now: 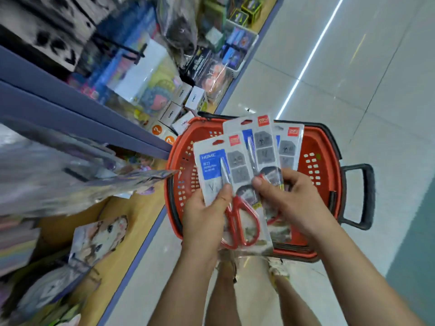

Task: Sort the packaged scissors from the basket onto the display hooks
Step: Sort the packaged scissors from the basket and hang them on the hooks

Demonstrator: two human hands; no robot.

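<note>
Blur smears the shelf goods (pixel 70 175) at left, and the rear pack (pixel 289 144) is half hidden behind the middle pack (pixel 260 142). Three packaged scissors fan out above the orange basket (pixel 314 177), each a white card with red handles; the front pack (pixel 211 165) has a blue HOME panel. The left hand (pixel 204 220) pinches the front pack. The right hand (pixel 294 196) grips the middle pack, thumb on top.

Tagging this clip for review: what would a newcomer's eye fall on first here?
The fan of three packaged scissors at centre, held by the left hand and the right hand, with red handles showing through the front pack. Beneath them sits the orange-red basket on the pale floor. Crowded, blurred store shelves fill the left side.
</note>
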